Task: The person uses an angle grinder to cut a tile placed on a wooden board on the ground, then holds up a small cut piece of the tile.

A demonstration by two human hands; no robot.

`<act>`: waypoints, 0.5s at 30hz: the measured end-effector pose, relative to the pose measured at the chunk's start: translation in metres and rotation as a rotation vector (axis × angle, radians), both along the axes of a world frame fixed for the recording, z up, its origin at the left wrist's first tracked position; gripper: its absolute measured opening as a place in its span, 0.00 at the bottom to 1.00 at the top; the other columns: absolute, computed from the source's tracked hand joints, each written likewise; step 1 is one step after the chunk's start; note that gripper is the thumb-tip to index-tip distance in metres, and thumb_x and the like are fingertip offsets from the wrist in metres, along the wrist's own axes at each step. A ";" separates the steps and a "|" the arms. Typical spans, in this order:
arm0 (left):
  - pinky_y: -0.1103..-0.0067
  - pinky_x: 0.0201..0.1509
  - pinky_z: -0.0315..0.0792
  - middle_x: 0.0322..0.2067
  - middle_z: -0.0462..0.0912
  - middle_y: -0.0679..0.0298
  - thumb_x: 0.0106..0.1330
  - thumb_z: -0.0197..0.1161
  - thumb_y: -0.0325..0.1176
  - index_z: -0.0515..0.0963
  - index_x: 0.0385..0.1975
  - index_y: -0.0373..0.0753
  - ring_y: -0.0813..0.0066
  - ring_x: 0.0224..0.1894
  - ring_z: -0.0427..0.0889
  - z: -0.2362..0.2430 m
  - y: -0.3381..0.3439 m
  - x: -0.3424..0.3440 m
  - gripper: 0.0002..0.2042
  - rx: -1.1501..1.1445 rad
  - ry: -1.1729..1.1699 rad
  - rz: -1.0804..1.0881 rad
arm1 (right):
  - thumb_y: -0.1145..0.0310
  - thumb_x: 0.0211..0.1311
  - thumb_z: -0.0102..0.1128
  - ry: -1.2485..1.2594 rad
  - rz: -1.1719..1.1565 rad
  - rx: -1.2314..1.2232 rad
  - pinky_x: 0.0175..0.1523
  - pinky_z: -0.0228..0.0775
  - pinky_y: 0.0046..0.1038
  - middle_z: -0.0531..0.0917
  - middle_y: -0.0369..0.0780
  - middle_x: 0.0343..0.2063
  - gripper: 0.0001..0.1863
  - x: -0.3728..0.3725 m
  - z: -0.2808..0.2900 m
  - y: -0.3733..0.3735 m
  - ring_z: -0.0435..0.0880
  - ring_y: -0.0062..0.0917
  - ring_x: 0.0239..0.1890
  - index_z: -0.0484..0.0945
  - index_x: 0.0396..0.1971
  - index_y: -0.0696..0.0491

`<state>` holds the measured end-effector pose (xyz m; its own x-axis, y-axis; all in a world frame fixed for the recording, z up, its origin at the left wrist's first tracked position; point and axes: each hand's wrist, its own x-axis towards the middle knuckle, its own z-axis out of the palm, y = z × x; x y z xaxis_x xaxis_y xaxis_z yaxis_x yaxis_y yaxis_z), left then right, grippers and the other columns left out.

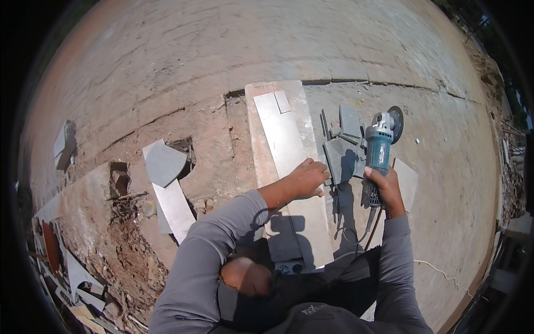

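My right hand (386, 186) is closed around the body of a teal and silver angle grinder (379, 150), its dark disc at the far end. The grinder is held over the ground on the right. My left hand (307, 177) is above the right edge of a long pale board (308, 133), beside a pile of broken grey stone tiles (340, 158). Its fingers are half bent, with the thumb apart; whether the fingertips touch a tile is hard to see. On the board lies a long light stone strip (281, 131), with a small rectangular piece at its far end.
A grey curved-edge tile (165, 164) rests on another pale strip (175, 210) to the left. Broken concrete and a stone block (64, 145) are further left, with scrap pieces (80, 273) below. A pale cord (445, 274) runs along the ground at right.
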<state>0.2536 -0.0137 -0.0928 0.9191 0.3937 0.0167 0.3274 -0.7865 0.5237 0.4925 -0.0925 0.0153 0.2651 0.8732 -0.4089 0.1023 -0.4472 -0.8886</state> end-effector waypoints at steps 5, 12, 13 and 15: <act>0.65 0.59 0.66 0.44 0.76 0.56 0.52 0.73 0.53 0.80 0.35 0.34 0.58 0.54 0.75 -0.008 0.006 -0.007 0.25 0.069 0.002 -0.151 | 0.56 0.58 0.69 0.068 -0.127 -0.007 0.32 0.74 0.26 0.80 0.37 0.27 0.20 0.034 -0.008 -0.040 0.82 0.23 0.26 0.75 0.38 0.56; 0.67 0.55 0.65 0.40 0.75 0.58 0.44 0.73 0.61 0.79 0.37 0.36 0.59 0.49 0.75 0.018 0.004 -0.014 0.33 0.124 0.123 -0.188 | 0.53 0.59 0.68 0.018 -0.191 0.029 0.29 0.73 0.24 0.80 0.37 0.27 0.21 0.060 -0.002 -0.064 0.81 0.22 0.24 0.75 0.36 0.56; 0.68 0.55 0.64 0.39 0.75 0.59 0.43 0.72 0.63 0.79 0.37 0.36 0.59 0.48 0.76 0.023 0.004 -0.014 0.34 0.138 0.159 -0.193 | 0.53 0.59 0.68 0.022 -0.187 0.027 0.29 0.73 0.24 0.80 0.37 0.27 0.21 0.064 -0.003 -0.064 0.81 0.21 0.24 0.75 0.36 0.56; 0.68 0.54 0.65 0.39 0.75 0.59 0.42 0.72 0.64 0.79 0.37 0.36 0.60 0.46 0.75 0.012 0.002 -0.026 0.35 0.163 0.143 -0.157 | 0.52 0.59 0.68 0.017 -0.186 0.022 0.28 0.73 0.24 0.80 0.38 0.26 0.21 0.066 -0.004 -0.066 0.81 0.21 0.24 0.75 0.36 0.56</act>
<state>0.2274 -0.0119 -0.0808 0.9663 0.2489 -0.0661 0.2562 -0.9038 0.3428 0.5589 -0.1583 0.0112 0.4164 0.8183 -0.3962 0.0047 -0.4377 -0.8991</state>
